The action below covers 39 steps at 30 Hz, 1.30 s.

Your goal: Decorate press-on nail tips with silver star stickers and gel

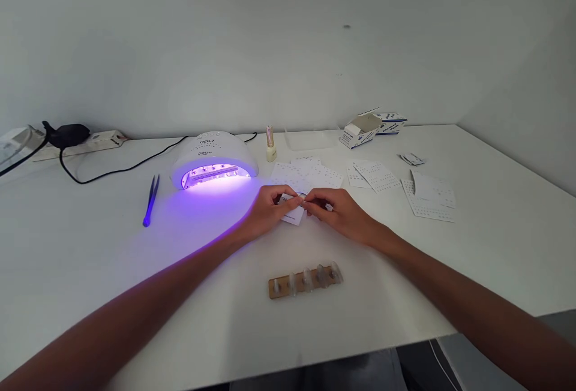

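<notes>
A small white sachet (293,216), with print that starts "Al", is held over the middle of the table. My left hand (273,208) pinches it near the top edge between thumb and fingers. Fingertips of my right hand (335,211) are closed at the same top corner, nearly touching the left thumb. Whether the sachet is torn there is too small to tell. Nearer to me lies a brown strip (283,287) bearing several clear nail tips (308,280). Behind my hands are spread white sticker sheets (310,170) with small marks.
A lit white nail lamp (216,150) glows purple at left, with tweezers (152,200) beside it. Behind stand a polish bottle (270,145), a clear tray (312,139) and an opened box (360,130). More sheets (429,199) and opened wrappers (411,159) lie right. A power strip (105,142) sits far left.
</notes>
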Available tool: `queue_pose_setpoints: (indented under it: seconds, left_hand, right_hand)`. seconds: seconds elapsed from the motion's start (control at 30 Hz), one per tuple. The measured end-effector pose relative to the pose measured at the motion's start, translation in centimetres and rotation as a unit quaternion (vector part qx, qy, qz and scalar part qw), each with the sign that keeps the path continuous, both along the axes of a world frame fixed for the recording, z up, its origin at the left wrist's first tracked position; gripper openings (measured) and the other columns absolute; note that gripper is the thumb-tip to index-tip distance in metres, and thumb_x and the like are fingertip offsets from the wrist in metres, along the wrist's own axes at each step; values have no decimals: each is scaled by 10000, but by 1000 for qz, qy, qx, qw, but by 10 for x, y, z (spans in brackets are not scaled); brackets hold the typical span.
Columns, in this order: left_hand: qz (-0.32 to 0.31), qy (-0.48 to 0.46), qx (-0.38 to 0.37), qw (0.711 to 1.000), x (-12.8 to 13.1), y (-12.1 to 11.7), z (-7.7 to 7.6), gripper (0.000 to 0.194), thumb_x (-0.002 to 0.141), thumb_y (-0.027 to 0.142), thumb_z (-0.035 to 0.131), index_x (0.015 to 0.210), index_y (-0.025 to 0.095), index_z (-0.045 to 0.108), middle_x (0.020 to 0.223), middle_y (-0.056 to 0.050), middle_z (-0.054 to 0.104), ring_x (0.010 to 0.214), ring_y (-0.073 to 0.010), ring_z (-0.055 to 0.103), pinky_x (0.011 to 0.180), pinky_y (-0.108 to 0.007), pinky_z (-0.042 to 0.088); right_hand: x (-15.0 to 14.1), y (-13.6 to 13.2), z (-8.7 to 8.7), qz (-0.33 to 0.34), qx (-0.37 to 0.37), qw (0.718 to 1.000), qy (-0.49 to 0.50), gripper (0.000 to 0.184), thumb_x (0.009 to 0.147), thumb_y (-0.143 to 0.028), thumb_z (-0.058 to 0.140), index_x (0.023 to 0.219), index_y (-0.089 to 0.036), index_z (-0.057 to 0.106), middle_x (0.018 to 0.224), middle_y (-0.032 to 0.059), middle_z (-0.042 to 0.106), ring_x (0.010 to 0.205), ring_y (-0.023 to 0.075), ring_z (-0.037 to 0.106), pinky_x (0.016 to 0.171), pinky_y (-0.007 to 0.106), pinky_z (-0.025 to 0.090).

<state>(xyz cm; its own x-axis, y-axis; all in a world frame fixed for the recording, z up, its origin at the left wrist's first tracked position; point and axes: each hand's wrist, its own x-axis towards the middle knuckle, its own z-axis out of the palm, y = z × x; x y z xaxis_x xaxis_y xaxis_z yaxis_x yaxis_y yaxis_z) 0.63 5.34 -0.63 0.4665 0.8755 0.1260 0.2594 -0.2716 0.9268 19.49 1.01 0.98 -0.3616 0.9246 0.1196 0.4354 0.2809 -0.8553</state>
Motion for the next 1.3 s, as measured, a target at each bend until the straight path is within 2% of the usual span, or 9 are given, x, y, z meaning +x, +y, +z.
queue_pose_setpoints:
  seconds: [0.2, 0.4, 0.53, 0.6, 0.8, 0.97, 1.07, 1.2, 1.3]
  left_hand:
    - [-36, 27, 11, 999, 0, 0, 0, 265, 823, 373, 575, 758, 137, 679, 600, 25, 550, 498, -48, 357, 476, -191, 263]
    - [-73, 38, 40, 996, 0, -5, -4, 253, 840, 335, 552, 721, 132, 645, 603, 24, 532, 543, -58, 386, 525, -196, 298]
    - [-88, 5, -9, 996, 0, -9, 1, 224, 809, 292, 582, 665, 130, 643, 510, 46, 438, 498, -52, 309, 488, -206, 232]
    - [-88, -17, -36, 995, 0, -9, 4, 222, 786, 281, 605, 629, 126, 633, 483, 52, 410, 481, -48, 287, 479, -210, 213]
    - [-79, -50, -84, 992, 1, -10, 4, 232, 786, 291, 587, 632, 123, 631, 512, 37, 462, 485, -53, 352, 485, -210, 247]
    - [-65, -23, -54, 996, 2, -11, -1, 221, 782, 273, 578, 626, 123, 623, 496, 44, 450, 478, -46, 341, 471, -194, 244]
    - [-59, -19, -41, 997, 3, -14, -1, 222, 791, 274, 568, 637, 124, 624, 510, 36, 478, 488, -51, 363, 472, -189, 260]
    - [-68, -21, -12, 997, 3, -18, 0, 234, 817, 275, 537, 672, 123, 639, 615, -11, 605, 529, -64, 417, 502, -192, 310]
    - [-68, -26, 0, 997, 3, -17, 0, 241, 816, 286, 541, 669, 124, 644, 626, -20, 615, 538, -71, 427, 507, -195, 325]
  right_hand:
    - [0, 0, -1, 2, -4, 1000, -18, 196, 898, -329, 520, 790, -198, 619, 675, -35, 511, 624, 99, 407, 573, 251, 314]
    - [2, 0, -1, 35, -69, 997, -3, 214, 858, -349, 579, 708, -198, 595, 610, -46, 442, 602, 104, 382, 551, 261, 276]
    - [2, -1, 4, 54, -115, 991, 41, 243, 846, -369, 604, 683, -189, 615, 657, -22, 541, 659, 118, 453, 601, 268, 308]
    - [1, -2, 4, 50, -118, 990, 65, 242, 838, -363, 619, 671, -188, 617, 645, -25, 543, 652, 116, 449, 603, 267, 306]
    - [0, -2, 3, 47, -99, 992, 68, 199, 847, -338, 605, 717, -196, 653, 623, -29, 540, 621, 111, 435, 570, 268, 282]
    - [2, -2, 4, 43, -96, 994, 9, 239, 859, -349, 572, 704, -187, 653, 621, -20, 574, 585, 104, 437, 538, 265, 279]
    - [1, -1, 4, 42, -135, 989, 44, 233, 831, -343, 607, 673, -174, 634, 577, -19, 558, 563, 104, 438, 543, 263, 302]
    - [-2, -1, 5, 48, -190, 977, 84, 274, 809, -353, 631, 613, -163, 607, 517, -22, 519, 511, 98, 404, 518, 267, 287]
    - [-3, -2, 5, 41, -173, 981, 75, 283, 816, -369, 621, 618, -169, 600, 546, -21, 522, 540, 106, 422, 534, 267, 296]
